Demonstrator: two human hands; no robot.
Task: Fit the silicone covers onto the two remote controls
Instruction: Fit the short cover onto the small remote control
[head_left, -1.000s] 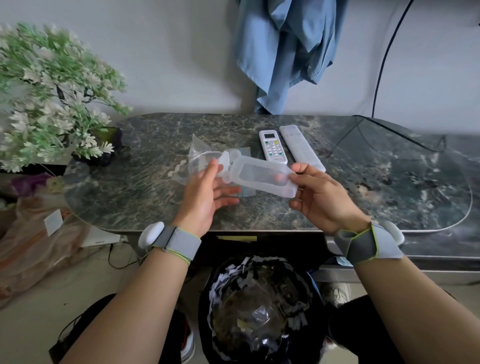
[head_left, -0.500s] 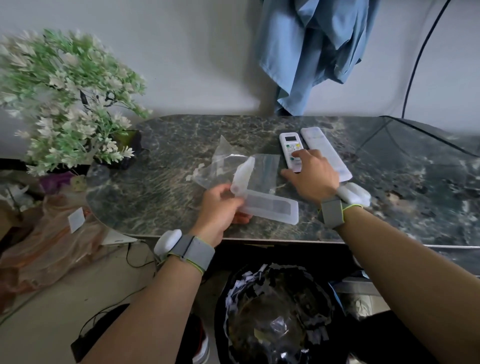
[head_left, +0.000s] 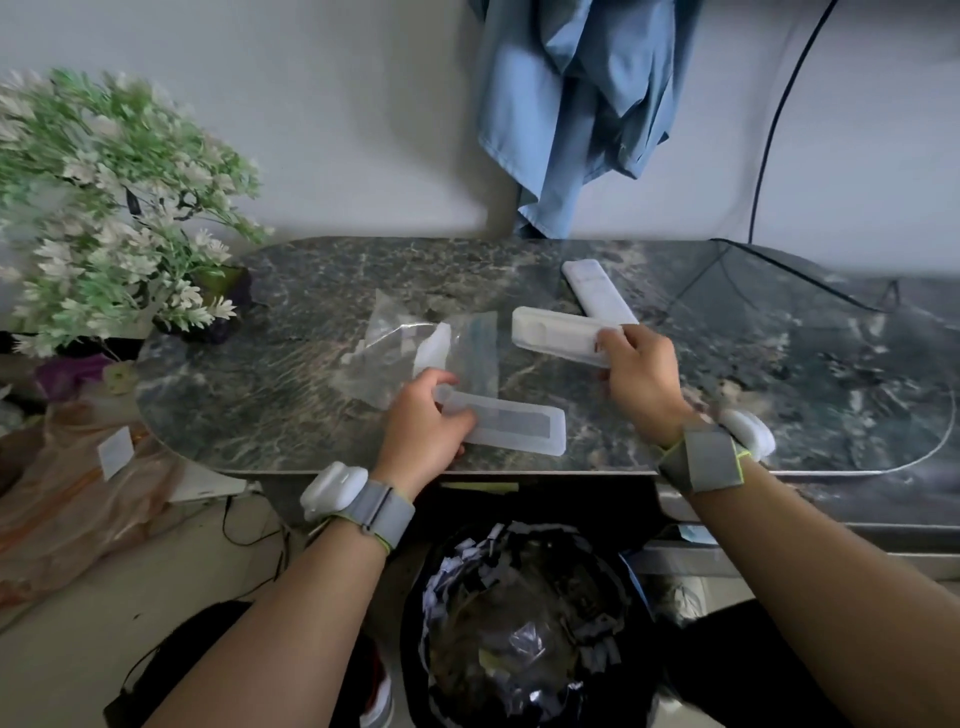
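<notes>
My left hand (head_left: 428, 421) grips one end of a translucent silicone cover (head_left: 511, 423) that lies flat near the front edge of the dark marble table (head_left: 260, 415). My right hand (head_left: 641, 371) holds a white remote control (head_left: 558, 335) by its right end, lifted and turned crosswise, back side up. The second white remote (head_left: 597, 291) lies behind it on the table. Another silicone cover (head_left: 434, 348) rests on a clear plastic bag (head_left: 410, 343) beside my left hand.
A potted artificial plant (head_left: 114, 208) stands at the table's left end. A blue garment (head_left: 582, 104) hangs on the wall behind. A black cable (head_left: 774, 130) runs down the wall at right. A bin with a black liner (head_left: 524, 623) sits below the table's front edge.
My right hand let go of the cover, reached to the remotes and picked one up, turning it crosswise. My left hand lowered the cover flat onto the table.
</notes>
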